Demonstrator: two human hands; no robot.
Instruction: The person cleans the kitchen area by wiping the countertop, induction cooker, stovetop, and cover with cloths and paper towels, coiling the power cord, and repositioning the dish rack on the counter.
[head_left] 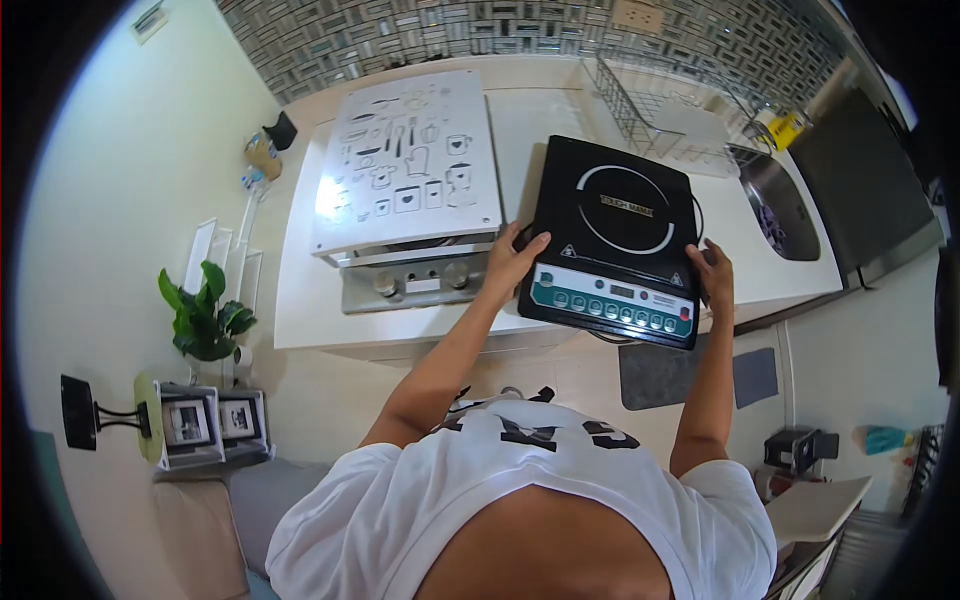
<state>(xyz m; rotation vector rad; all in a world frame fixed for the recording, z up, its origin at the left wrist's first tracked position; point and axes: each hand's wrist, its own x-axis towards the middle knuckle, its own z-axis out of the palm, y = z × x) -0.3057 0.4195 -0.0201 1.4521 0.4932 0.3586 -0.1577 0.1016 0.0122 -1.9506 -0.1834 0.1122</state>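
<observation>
Left hand (511, 264) and right hand (715, 274) apart, clamped on opposite sides of cooktop (620, 245). Grip made; cooktop front juts past counter (765, 275), not fully seated.

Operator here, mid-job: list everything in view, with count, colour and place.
Cooktop: 1, black, teal panel, held over counter's front edge
Patterned cover: 1, white, over stove
Stove: 1, silver front, left on counter
Counter: 1, white, ahead
Dish rack: 1, grey wire, rear right
Sink: 1, steel, right
Tiled wall: 1, grey mosaic, rear
Plant: 1, green, left
Framed pictures: 2, black-and-white, lower left
Mats: 2, grey, floor
Small edge items: unclear
Shirt: 1, white, on person
Left hand: 1, bare, cooktop's left side
Right hand: 1, bare, cooktop's right side
</observation>
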